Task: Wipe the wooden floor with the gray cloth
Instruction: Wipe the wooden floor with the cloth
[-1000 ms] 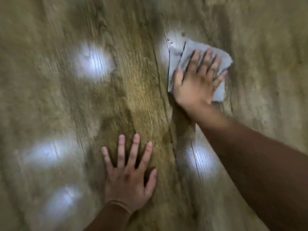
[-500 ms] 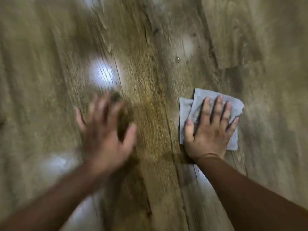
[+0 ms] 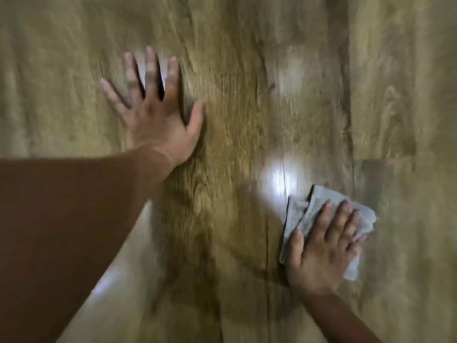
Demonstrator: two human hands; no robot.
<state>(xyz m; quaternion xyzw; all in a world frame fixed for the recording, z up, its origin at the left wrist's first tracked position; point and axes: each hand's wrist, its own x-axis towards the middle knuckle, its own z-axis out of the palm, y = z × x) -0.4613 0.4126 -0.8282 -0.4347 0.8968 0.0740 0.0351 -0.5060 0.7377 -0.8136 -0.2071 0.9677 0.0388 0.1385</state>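
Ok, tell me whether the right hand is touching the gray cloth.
Touching. The head view shows the right hand lying flat on the gray cloth, its straight fingers spread across the fabric with no gap.

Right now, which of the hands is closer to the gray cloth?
Right. The right hand lies flat on the gray cloth, pressing it to the wooden floor. The left hand rests on bare wood, well to the cloth's left and farther ahead.
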